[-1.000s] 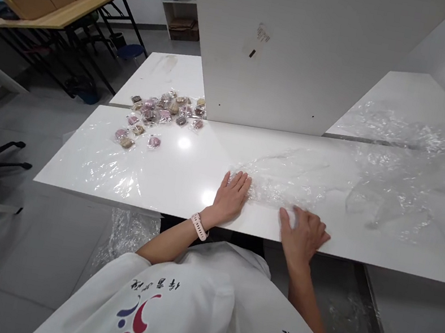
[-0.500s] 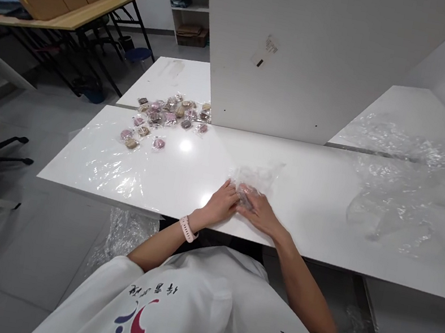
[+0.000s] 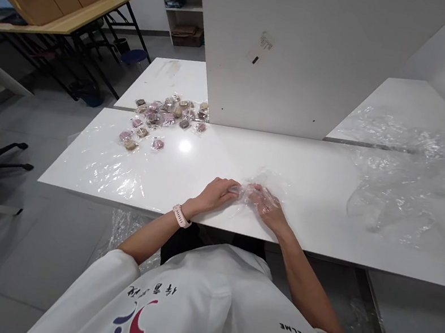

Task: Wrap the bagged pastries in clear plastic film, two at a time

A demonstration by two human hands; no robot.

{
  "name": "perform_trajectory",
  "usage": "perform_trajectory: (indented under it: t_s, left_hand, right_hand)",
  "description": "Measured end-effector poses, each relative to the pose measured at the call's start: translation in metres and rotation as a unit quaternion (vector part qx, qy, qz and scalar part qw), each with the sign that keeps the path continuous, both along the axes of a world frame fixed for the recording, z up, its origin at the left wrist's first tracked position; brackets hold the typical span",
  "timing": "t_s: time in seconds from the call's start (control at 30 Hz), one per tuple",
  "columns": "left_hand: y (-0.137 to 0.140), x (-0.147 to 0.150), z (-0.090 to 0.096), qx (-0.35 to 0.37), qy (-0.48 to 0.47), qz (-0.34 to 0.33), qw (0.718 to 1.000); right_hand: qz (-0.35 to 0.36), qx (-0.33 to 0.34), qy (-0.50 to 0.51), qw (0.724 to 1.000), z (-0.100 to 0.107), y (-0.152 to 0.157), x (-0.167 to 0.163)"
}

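Observation:
A crumpled clear plastic bag point(image 3: 268, 179) lies on the white table in front of me, bunched between my hands. My left hand point(image 3: 218, 193) pinches its left edge, fingers bent and thumb pressed in. Clear film covers the fingers of my right hand point(image 3: 266, 204), which are curled in the plastic; whether they are inside the bag or beneath a fold I cannot tell. Both hands are near the table's front edge, a short gap apart.
Several small wrapped sweets point(image 3: 166, 116) lie in a cluster at the back left. Clear plastic sheeting point(image 3: 411, 194) spreads over the right side, and more film point(image 3: 118, 174) lies at the left. A white upright panel point(image 3: 285, 57) stands along the table's back edge.
My hands have moved apart, the left one leftward and the right one slightly right. The plastic between them is stretched out, and film now covers more of my right hand.

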State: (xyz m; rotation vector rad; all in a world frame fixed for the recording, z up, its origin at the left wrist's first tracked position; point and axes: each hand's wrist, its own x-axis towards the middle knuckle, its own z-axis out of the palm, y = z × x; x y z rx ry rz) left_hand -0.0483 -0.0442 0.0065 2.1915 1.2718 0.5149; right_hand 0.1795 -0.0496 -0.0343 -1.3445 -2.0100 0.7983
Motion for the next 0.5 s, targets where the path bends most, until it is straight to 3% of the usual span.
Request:
perform_trajectory:
  t_s: [0.07,0.2,0.37,0.5]
  left_hand:
    - [0.005,0.007,0.000,-0.057,-0.020,0.050,0.997]
    - [0.022,0.020,0.006,-0.126,-0.070,0.099,0.984]
    - [0.046,0.031,0.009,-0.180,-0.082,0.138,0.970]
    - [0.043,0.037,0.004,-0.172,-0.086,0.177,0.965]
  right_hand:
    - [-0.052,0.027,-0.003,0.998,0.002,-0.002,-0.007]
    - [-0.145,0.151,-0.098,0.973,-0.001,-0.012,-0.015]
    - [-0.042,0.216,-0.189,0.957,-0.007,-0.017,-0.010]
    - [-0.054,0.208,-0.223,0.951,-0.009,0.001,-0.013]
